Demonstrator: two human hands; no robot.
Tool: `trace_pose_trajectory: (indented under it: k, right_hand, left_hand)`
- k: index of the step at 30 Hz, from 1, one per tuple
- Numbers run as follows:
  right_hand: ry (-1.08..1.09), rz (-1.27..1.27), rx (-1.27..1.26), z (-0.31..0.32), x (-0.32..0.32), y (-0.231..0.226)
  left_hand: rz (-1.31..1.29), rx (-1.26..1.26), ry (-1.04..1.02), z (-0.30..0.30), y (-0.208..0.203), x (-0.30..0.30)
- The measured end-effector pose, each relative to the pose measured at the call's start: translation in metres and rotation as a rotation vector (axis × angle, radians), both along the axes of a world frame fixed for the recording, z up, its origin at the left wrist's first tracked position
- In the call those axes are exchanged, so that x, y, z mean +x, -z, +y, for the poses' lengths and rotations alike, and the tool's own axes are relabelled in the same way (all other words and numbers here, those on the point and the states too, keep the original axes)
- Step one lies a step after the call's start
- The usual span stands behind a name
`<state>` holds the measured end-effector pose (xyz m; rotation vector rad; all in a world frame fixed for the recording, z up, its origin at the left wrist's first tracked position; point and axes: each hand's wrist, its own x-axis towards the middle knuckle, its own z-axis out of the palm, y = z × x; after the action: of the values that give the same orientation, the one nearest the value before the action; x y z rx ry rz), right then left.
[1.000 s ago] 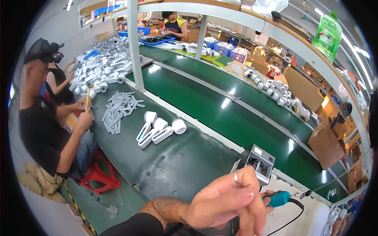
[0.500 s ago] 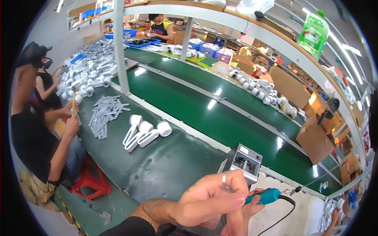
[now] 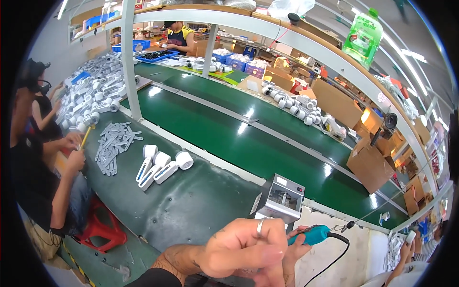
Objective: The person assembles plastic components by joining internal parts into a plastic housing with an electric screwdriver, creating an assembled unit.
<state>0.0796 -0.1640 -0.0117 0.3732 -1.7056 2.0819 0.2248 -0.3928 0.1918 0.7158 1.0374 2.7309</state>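
Close in front, my left hand (image 3: 241, 248), with a ring on one finger, has its fingers curled into a pinch. Whatever may be between the fingertips is too small or hidden to make out. Behind it, partly covered, my right hand (image 3: 295, 249) grips a teal electric screwdriver (image 3: 313, 235) with a black cord. Just beyond both hands stands a small metal screw feeder (image 3: 283, 197) with an open top. To its left on the dark green table, several white handheld housings with round heads (image 3: 160, 168) lie side by side.
Grey flat strips (image 3: 114, 146) lie heaped left of the housings, near a seated co-worker (image 3: 36, 172) holding a yellow-handled tool. A large pile of white housings (image 3: 91, 93) is farther back. A green conveyor (image 3: 215, 129) runs beyond the table, under a white frame (image 3: 129, 62).
The whole scene has shifted left in the picture as the view turned. My left hand stays pinched, and my right hand still holds the screwdriver.
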Motion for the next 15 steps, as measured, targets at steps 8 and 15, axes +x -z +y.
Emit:
trace_pose_trajectory:
  k: [8, 15]
  right_hand:
    - [0.004, -0.004, 0.028, -0.004, 0.004, -0.005]
    - [0.061, -0.006, 0.086, 0.001, 0.001, -0.003]
  left_hand:
    - [-0.282, 0.017, -0.045, 0.009, -0.017, 0.007]
    - [-0.038, 0.082, -0.006, 0.016, -0.029, 0.003]
